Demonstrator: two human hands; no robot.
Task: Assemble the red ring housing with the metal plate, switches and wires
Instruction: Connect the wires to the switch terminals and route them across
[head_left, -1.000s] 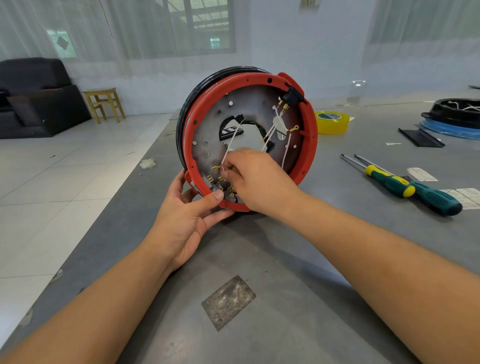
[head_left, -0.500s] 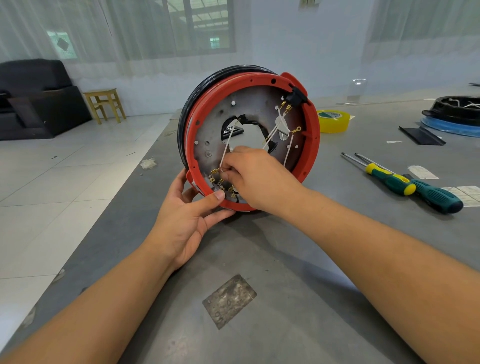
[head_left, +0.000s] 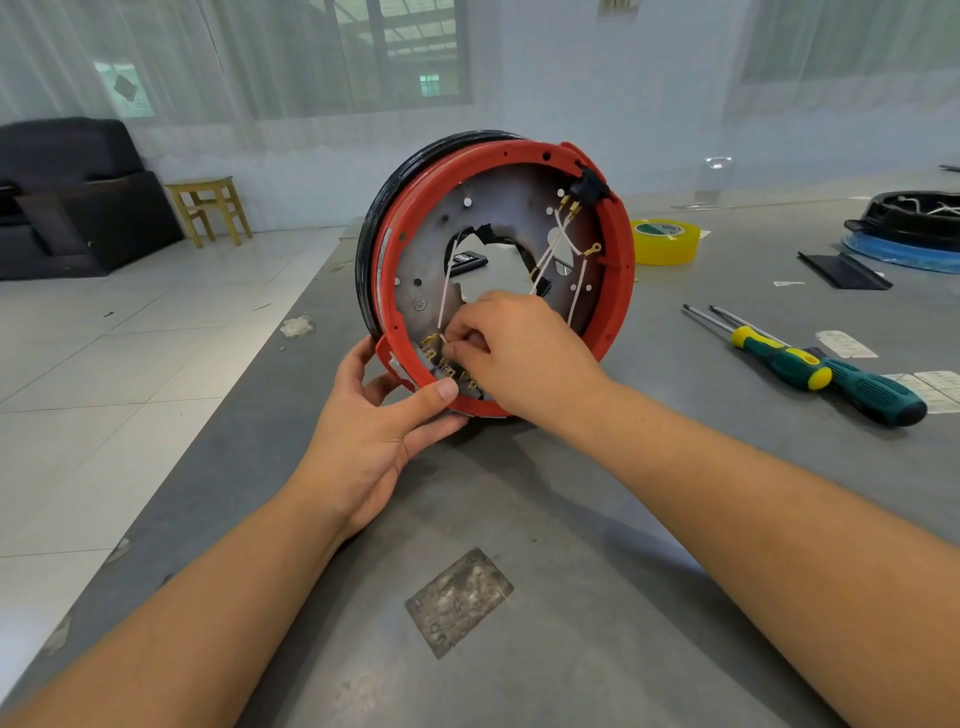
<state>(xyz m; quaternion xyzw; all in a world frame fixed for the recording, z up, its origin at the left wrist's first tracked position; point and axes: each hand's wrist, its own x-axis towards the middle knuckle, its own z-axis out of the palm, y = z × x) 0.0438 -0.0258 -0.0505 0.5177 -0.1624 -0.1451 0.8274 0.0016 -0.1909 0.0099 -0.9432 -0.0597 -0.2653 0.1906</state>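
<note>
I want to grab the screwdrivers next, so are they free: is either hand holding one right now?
No: both screwdrivers lie on the table while the left hand grips the red ring housing and the right hand pinches a white wire.

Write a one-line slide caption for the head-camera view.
Left hand steadies the upright red ring housing on the table while the right hand pinches a white wire at its terminals.

— What's the red ring housing (head_left: 621, 244) doing on my feed?

— I see it standing on edge on the grey table, open side toward me, a black rim behind it.

— And inside?

— The metal plate (head_left: 506, 200) fills it, with a ragged hole in the middle. White wires (head_left: 445, 291) cross it; a black switch (head_left: 592, 188) sits at upper right, brass terminals (head_left: 431, 343) at the lower edge.
</note>
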